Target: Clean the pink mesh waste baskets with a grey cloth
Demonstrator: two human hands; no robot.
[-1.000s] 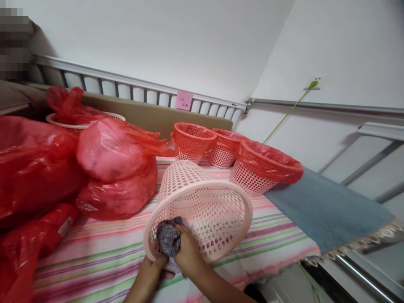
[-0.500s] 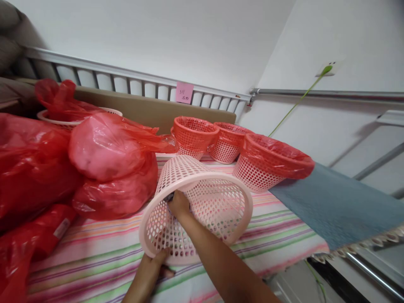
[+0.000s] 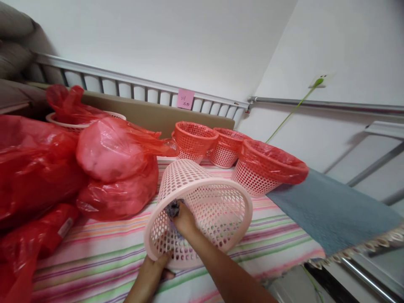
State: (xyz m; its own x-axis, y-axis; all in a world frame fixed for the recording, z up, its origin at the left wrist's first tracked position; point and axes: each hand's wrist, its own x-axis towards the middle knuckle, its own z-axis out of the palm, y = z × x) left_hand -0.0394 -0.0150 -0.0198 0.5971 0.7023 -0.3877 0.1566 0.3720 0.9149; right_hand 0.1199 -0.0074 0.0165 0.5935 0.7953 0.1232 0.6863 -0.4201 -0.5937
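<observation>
A light pink perforated basket lies tipped on its side on the striped cloth, its mouth facing me. My left hand grips the lower left part of its rim, thumb on the rim and fingers beneath. Inside the mouth, my right hand is closed around a dark patterned cloth, against the basket's inner left wall.
Three pink baskets lined with red bags, one among them, stand behind. Full red bags pile up at left, with a red roll below. A blue-grey cloth lies at right; a radiator runs behind.
My right hand has moved slightly right and down inside the basket, and more of the dark cloth shows. My left hand still holds the rim. The view has shifted a little.
</observation>
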